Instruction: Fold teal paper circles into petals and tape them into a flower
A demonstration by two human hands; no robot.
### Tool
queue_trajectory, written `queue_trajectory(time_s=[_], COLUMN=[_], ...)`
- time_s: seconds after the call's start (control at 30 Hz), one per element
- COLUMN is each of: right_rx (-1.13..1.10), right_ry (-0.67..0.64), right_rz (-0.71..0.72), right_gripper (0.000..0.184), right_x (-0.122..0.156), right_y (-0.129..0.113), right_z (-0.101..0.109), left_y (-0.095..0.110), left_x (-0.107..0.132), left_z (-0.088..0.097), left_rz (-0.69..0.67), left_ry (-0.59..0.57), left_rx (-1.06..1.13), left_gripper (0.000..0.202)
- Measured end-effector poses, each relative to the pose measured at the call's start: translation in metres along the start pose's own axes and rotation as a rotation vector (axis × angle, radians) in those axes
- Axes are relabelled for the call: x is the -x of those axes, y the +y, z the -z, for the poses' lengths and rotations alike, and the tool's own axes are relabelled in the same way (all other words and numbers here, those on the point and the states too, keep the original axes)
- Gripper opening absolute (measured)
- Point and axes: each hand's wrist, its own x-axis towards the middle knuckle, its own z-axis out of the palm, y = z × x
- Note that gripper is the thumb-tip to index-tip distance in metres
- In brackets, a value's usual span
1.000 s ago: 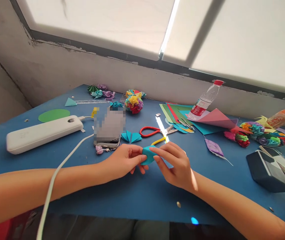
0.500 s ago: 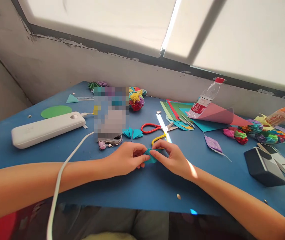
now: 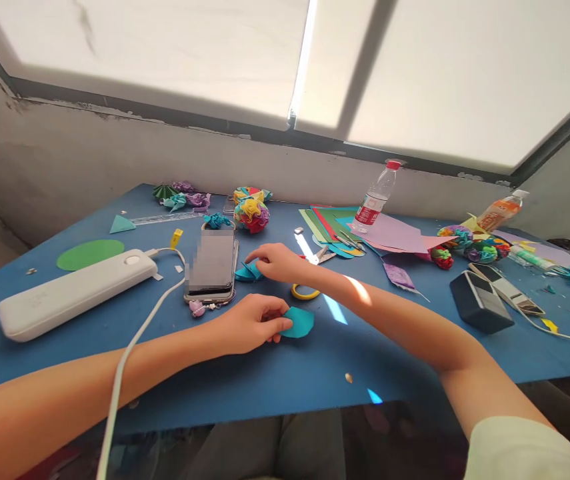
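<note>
My left hand (image 3: 251, 323) rests on the blue table (image 3: 285, 373) with its fingers pinched on a folded teal paper piece (image 3: 299, 322) that lies flat beside it. My right hand (image 3: 273, 261) has reached forward across the table and its fingertips touch a small pair of folded teal paper fans (image 3: 245, 272) lying just right of a phone (image 3: 211, 263). The right hand's fingers are curled down onto the fans. A yellow tape ring (image 3: 305, 291) lies under my right forearm.
A white power bank (image 3: 72, 292) with its cable (image 3: 129, 360) lies at the left beside a green paper circle (image 3: 89, 253). Paper flower balls (image 3: 251, 212), coloured sheets (image 3: 335, 223), a water bottle (image 3: 377, 197) and a dark box (image 3: 479, 301) stand farther back and right.
My right hand let go of the teal piece and reached forward to the teal fans by the phone. My left hand keeps the piece, now flat on the table. The view shifted right.
</note>
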Motion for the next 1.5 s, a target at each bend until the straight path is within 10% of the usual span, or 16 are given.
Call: queue_trajectory(time_s=[0.33,0.73,1.5], right_rx=[-0.055,-0.333,-0.373], right_ry=[0.062,0.098,0.107], right_rz=[-0.056,-0.089,-0.032], right_gripper=[0.038,0.026,0.017], right_x=[-0.016,0.091,0.104], right_y=[-0.008,-0.004,-0.001], right_z=[-0.009,0.008,0.003], left_y=[-0.008,-0.004,0.003], left_x=[0.003,0.004,0.008], left_z=[0.002,0.006,0.001], left_rz=[-0.043,-0.13,-0.163], left_ry=[-0.021,0.352,0.243], left_rx=[0.006,-0.09,-0.398], left_gripper=[0.019,0.019,0.024])
